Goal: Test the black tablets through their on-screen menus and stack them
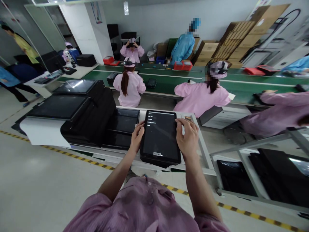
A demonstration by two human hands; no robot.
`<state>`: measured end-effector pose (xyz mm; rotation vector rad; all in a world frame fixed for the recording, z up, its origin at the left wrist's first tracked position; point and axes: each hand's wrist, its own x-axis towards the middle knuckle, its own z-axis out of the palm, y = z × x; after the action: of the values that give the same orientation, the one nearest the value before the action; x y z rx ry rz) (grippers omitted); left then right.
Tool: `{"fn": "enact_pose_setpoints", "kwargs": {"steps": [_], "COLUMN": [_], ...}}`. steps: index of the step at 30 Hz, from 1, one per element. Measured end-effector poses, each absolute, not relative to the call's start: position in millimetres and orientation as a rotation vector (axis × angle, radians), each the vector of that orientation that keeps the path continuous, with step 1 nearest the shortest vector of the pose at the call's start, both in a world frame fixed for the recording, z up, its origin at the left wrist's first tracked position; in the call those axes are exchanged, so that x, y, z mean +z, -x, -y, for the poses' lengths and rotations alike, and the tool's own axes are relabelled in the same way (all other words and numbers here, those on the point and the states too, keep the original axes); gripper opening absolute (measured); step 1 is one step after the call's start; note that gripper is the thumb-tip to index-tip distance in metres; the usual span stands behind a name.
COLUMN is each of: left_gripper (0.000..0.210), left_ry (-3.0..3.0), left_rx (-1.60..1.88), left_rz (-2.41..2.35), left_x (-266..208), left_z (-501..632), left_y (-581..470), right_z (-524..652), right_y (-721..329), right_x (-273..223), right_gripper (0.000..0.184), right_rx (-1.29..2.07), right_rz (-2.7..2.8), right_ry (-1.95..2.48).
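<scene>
A black tablet (160, 138) with a thick body is in front of me, its screen facing up. A short list of white text runs down the screen's upper left, and a small light label sits near its bottom edge. My left hand (137, 137) is closed on the tablet's left edge, fingers partly hidden behind it. My right hand (187, 137) grips the right edge, thumb along the side and bent fingers near the top corner. Beside my left hand, black flat-screen devices (124, 120) lie on the white bench (204, 151).
Tall stacks of black screens (59, 106) stand on the left, over a white sheet (44, 132). A metal cart (241, 154) holding black panels is at right. Beyond, people in pink sit along a green conveyor (159, 85). Cardboard boxes (207, 50) stand by the wall.
</scene>
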<state>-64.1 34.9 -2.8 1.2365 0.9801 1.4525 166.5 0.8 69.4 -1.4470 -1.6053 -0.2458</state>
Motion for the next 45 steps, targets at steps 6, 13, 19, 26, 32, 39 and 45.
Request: {"fn": "enact_pose_setpoints", "kwargs": {"steps": [6,13,19,26,32,39,45], "left_gripper": [0.047,0.045,0.046,0.047,0.046,0.048,0.047], "left_ry": [-1.221,-1.219,-1.214,-1.208,-1.21,-1.218,-1.217], "left_rx": [1.462,1.475,1.482,1.482,1.464,1.469,1.441], "left_rz": [-0.984,-0.955,-0.959,-0.969,-0.98,-0.993,-1.009], "left_x": [-4,1,0,-1,-4,-2,1], "left_z": [-35,-34,-35,-35,-35,-34,-32], "left_y": [63,64,63,63,64,64,64], "right_z": [-1,-1,0,-4,-5,-7,-8], "right_y": [-167,-165,-166,-167,-169,-172,-174], "right_x": [68,68,66,72,79,74,73], "right_gripper": [0.028,0.025,0.027,0.028,0.032,0.037,0.039], "right_rx": [-0.25,-0.268,-0.236,-0.076,-0.005,-0.001,0.005], "right_rz": [1.606,1.575,1.56,1.768,1.84,1.839,1.838], "right_ry": [1.455,1.474,1.477,1.372,1.339,1.389,1.381]}}
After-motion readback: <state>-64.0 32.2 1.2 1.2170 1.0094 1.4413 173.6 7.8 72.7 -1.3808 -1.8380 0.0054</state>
